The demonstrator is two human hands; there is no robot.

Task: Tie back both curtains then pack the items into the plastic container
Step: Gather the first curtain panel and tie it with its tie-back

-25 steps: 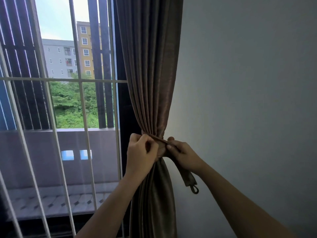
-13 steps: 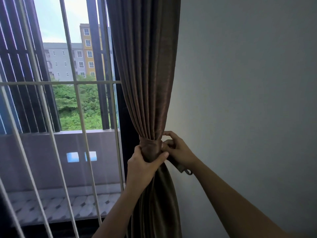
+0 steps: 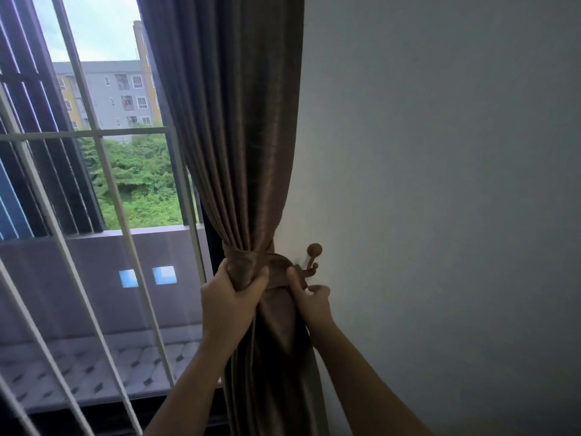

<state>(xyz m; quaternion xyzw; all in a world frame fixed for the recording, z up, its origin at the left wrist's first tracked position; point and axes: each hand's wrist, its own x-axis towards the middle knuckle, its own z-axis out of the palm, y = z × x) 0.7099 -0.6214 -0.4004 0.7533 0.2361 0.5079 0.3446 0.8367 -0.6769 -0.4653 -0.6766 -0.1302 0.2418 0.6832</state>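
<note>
A brown curtain (image 3: 239, 127) hangs at the right side of the window, gathered at waist height. A matching fabric tieback (image 3: 276, 262) wraps around the gathered part and runs to a brown wooden wall hook (image 3: 312, 256). My left hand (image 3: 232, 297) squeezes the bunched curtain just below the tieback. My right hand (image 3: 309, 298) pinches the tieback's end right beside the hook. The plastic container and the items are not in view.
A white metal window grille (image 3: 103, 171) stands to the left of the curtain, with a balcony and buildings beyond it. A plain pale wall (image 3: 440, 184) fills the right side.
The tieback went from half-wrapped with its ring end dangling to snug around the curtain. My right hand carried its end rightward to the wall hook, which has come into view.
</note>
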